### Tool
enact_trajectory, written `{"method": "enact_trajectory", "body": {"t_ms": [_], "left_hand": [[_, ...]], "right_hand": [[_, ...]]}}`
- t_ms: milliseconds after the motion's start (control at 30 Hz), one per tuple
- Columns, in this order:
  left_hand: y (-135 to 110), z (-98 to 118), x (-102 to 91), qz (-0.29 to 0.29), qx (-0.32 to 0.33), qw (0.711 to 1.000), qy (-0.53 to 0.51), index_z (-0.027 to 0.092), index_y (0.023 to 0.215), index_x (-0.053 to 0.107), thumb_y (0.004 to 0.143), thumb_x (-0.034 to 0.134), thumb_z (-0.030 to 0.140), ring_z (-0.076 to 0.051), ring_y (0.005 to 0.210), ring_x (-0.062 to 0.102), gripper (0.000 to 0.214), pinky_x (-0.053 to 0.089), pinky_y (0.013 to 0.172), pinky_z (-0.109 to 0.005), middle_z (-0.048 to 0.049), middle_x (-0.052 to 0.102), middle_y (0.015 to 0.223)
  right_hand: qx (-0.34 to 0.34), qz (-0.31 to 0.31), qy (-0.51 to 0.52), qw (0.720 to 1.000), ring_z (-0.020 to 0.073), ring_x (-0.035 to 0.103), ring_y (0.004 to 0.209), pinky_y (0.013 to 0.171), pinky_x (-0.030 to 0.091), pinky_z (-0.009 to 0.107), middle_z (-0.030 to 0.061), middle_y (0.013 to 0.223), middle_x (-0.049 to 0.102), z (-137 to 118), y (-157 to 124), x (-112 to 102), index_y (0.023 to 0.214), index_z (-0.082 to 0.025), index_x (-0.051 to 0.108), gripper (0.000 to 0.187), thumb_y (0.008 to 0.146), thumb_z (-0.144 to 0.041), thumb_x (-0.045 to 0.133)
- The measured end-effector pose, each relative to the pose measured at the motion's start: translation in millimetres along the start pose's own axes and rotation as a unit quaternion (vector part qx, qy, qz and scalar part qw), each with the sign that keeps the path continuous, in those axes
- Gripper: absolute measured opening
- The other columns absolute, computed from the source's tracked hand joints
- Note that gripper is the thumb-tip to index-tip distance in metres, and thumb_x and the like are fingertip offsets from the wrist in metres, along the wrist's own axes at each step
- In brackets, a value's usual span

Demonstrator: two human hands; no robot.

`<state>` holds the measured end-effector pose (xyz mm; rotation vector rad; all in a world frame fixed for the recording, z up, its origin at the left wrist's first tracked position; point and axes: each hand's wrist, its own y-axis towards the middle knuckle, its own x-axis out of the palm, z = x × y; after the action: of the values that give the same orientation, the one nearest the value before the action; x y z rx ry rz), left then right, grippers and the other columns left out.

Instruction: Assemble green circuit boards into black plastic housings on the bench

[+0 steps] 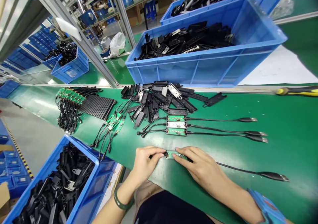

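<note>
A green circuit board (171, 154) in a black casing lies on the green bench top in front of me. At its left end, the thumb and forefinger of my left hand (146, 159) are pinched together on the black end piece. My right hand (196, 161) presses its fingertips onto the board's right half, partly hiding it. From under that hand a black USB cable (238, 169) runs right to its plug. Just beyond lie three cased boards (176, 125) in a stack of rows, each with cables at both ends.
A heap of black plastic casings (159, 99) lies behind the rows. Loose wired boards (115, 122) and a bundle of boards (71, 95) are to the left. Blue bins stand at the back (198, 66) and lower left (96, 174). A yellow-black screwdriver (295, 91) rests at right.
</note>
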<state>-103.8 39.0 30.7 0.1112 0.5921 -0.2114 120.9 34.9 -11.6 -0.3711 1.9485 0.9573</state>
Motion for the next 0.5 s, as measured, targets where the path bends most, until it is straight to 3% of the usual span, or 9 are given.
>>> {"method": "enact_trajectory", "body": {"t_ms": [133,233,367,500], "left_hand": [[-4,-4,2.1,-0.011,0.059,0.997,0.044,0.021,0.099,0.077,0.094,0.056,0.019,-0.015,0.078,0.072,0.022,0.057,0.072,-0.025,-0.0048,0.077,0.090],[-8,-6,6.1,0.008,0.124,0.982,0.142,0.020,0.100,0.075,0.098,0.049,0.019,-0.013,0.075,0.070,0.026,0.057,0.069,-0.023,-0.0048,0.075,0.088],[-15,-1,15.6,0.046,0.210,0.907,0.361,0.016,0.097,0.072,0.097,0.050,0.015,-0.014,0.063,0.062,0.022,0.052,0.055,-0.024,-0.0041,0.069,0.075],[-16,6,22.3,-0.002,0.260,0.825,0.502,0.007,0.107,0.066,0.093,0.044,0.003,-0.017,0.066,0.062,0.027,0.051,0.053,-0.027,-0.0090,0.066,0.079]], "right_hand": [[-0.004,-0.003,-0.010,1.000,0.0213,0.062,0.093,0.073,0.052,0.035,0.0099,0.106,0.071,-1,0,-1,0.112,-0.020,0.069,0.036,0.091,-0.005,0.044],[-0.002,0.000,-0.011,1.000,0.0215,0.062,0.092,0.073,0.051,0.035,0.0101,0.105,0.071,-2,1,-1,0.112,-0.020,0.069,0.039,0.090,-0.003,0.042],[0.004,0.003,0.005,1.000,0.0209,0.062,0.091,0.074,0.052,0.035,0.0096,0.105,0.071,-1,3,-2,0.112,-0.020,0.069,0.037,0.092,-0.004,0.042],[-0.004,0.002,0.014,1.000,0.0207,0.062,0.091,0.075,0.052,0.034,0.0096,0.104,0.071,1,2,-2,0.111,-0.020,0.069,0.034,0.093,-0.007,0.044]]}}
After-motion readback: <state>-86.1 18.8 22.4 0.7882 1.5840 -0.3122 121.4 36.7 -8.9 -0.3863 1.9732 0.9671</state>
